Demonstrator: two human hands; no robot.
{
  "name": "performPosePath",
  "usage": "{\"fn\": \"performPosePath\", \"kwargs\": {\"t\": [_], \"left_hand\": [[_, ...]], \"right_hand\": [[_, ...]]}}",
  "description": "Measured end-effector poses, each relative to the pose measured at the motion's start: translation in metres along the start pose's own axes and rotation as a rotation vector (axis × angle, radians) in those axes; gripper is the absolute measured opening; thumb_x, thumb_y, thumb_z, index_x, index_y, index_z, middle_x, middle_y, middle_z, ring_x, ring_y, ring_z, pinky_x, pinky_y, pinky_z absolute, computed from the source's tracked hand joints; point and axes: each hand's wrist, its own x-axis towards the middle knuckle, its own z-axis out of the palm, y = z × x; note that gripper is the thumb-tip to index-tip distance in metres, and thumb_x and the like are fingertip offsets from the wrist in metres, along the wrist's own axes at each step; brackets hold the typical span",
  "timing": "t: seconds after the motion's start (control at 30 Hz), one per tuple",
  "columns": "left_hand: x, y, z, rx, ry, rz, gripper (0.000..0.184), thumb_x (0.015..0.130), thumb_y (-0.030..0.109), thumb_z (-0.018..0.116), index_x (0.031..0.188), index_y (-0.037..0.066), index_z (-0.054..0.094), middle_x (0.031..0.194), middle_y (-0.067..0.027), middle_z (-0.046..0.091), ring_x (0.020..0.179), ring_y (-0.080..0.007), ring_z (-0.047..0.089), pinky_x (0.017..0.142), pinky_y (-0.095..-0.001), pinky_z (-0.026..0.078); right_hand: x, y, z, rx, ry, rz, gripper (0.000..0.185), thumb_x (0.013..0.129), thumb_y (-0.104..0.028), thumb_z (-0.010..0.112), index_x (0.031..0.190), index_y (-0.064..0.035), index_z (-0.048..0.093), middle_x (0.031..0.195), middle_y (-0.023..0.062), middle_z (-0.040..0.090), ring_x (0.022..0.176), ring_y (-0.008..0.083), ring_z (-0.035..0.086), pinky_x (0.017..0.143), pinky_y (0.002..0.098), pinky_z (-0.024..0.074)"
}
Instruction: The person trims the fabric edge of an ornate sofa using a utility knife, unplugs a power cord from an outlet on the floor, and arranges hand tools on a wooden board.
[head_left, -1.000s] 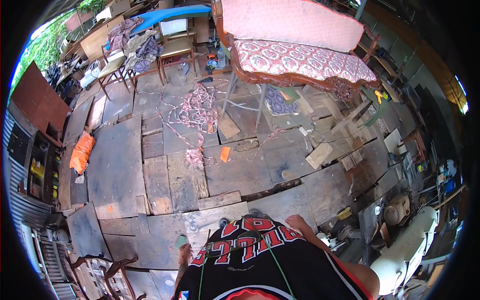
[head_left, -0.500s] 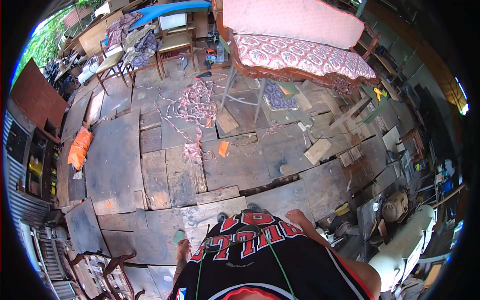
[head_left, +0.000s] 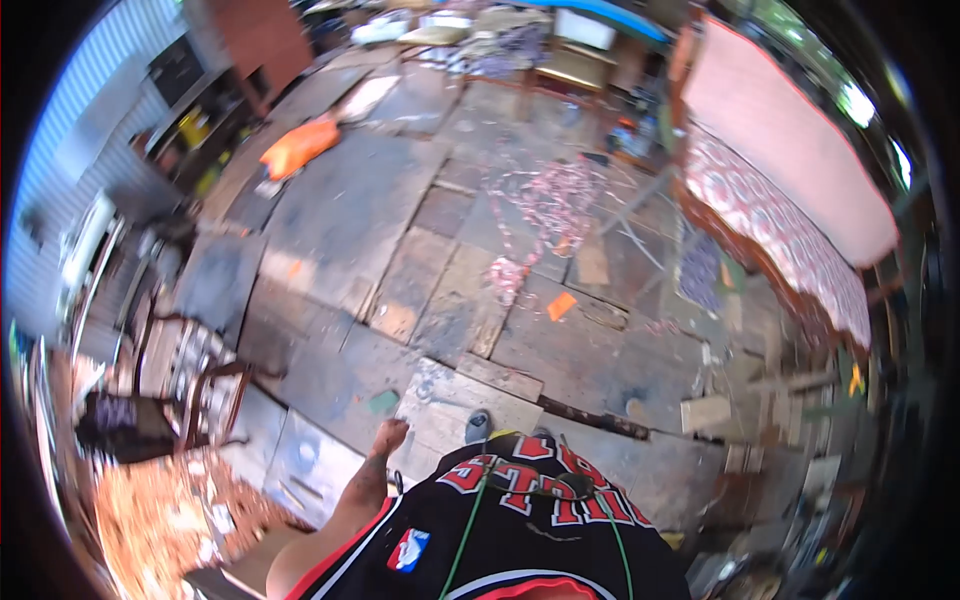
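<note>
My left hand [head_left: 392, 434] hangs low at my left side, with its fingers curled in. Nothing shows sticking out of it, and the picture is slightly blurred. A small green piece [head_left: 383, 402] lies on the floorboards just beyond this hand, apart from it. Below the hand, a dark loop [head_left: 398, 481] shows at the side of my black jersey [head_left: 520, 530]. My right hand is out of sight behind my body. A pair of glasses [head_left: 540, 484] hangs on a green cord over my chest.
A pink upholstered sofa [head_left: 790, 150] with a carved wooden frame stands raised on supports at right. Tangled pink strips [head_left: 560, 195] and an orange bag [head_left: 300, 147] lie on the uneven board floor [head_left: 340, 220]. A carved wooden chair frame [head_left: 205, 395] stands at left.
The view has swung left, so the sofa now sits farther right and more of the left side shows. My left arm reaches farther out from my body. My right hand has left the view.
</note>
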Motion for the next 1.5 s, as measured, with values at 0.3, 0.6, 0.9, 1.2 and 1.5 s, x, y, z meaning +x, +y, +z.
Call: {"fn": "performPosePath", "kwargs": {"t": [0.3, 0.6, 0.9, 1.2, 1.5], "left_hand": [[-0.047, 0.009, -0.002, -0.002, 0.007, -0.080, 0.042, 0.086, 0.036, 0.058, 0.113, 0.006, 0.070, 0.117, -0.0224, 0.067, 0.115, -0.0385, 0.061, 0.100, -0.0446, 0.047], [-0.050, -0.023, 0.023, 0.009, -0.062, -0.139, 0.044, 0.087, 0.038, 0.059, 0.116, 0.007, 0.069, 0.118, -0.0219, 0.067, 0.116, -0.0379, 0.061, 0.101, -0.0444, 0.047], [-0.032, 0.000, 0.021, -0.051, -0.002, -0.055, 0.044, 0.087, 0.038, 0.057, 0.115, 0.005, 0.068, 0.117, -0.0237, 0.066, 0.115, -0.0401, 0.060, 0.099, -0.0446, 0.047], [-0.045, -0.013, 0.016, -0.048, 0.040, -0.054, 0.043, 0.088, 0.037, 0.059, 0.114, 0.004, 0.069, 0.116, -0.0228, 0.067, 0.114, -0.0379, 0.061, 0.099, -0.0445, 0.047], [-0.062, -0.040, 0.008, -0.078, 0.089, -0.074, 0.042, 0.087, 0.035, 0.059, 0.113, 0.005, 0.070, 0.113, -0.0220, 0.068, 0.112, -0.0364, 0.063, 0.097, -0.0425, 0.049]], "right_hand": [[0.025, -0.011, -0.032, -0.022, -0.210, -0.051, 0.033, 0.093, -0.029, 0.055, 0.084, 0.0013, 0.066, 0.078, 0.0207, 0.065, 0.073, 0.0340, 0.064, 0.069, 0.0411, 0.0493], [-0.004, -0.008, -0.039, 0.049, -0.173, 0.061, 0.033, 0.093, -0.028, 0.057, 0.084, 0.0017, 0.066, 0.077, 0.0202, 0.065, 0.072, 0.0322, 0.063, 0.069, 0.0401, 0.0489], [-0.012, 0.005, -0.044, 0.099, -0.178, 0.143, 0.032, 0.093, -0.028, 0.058, 0.084, 0.0021, 0.066, 0.076, 0.0198, 0.064, 0.070, 0.0305, 0.063, 0.068, 0.0391, 0.0485], [0.021, -0.010, -0.024, 0.193, -0.190, 0.169, 0.031, 0.092, -0.027, 0.060, 0.084, 0.0025, 0.065, 0.075, 0.0193, 0.064, 0.068, 0.0287, 0.062, 0.067, 0.0380, 0.0481], [0.033, -0.039, -0.012, 0.171, -0.236, 0.176, 0.029, 0.092, -0.023, 0.061, 0.084, 0.0040, 0.066, 0.071, 0.0155, 0.064, 0.064, 0.0192, 0.057, 0.066, 0.0350, 0.0468]]}}
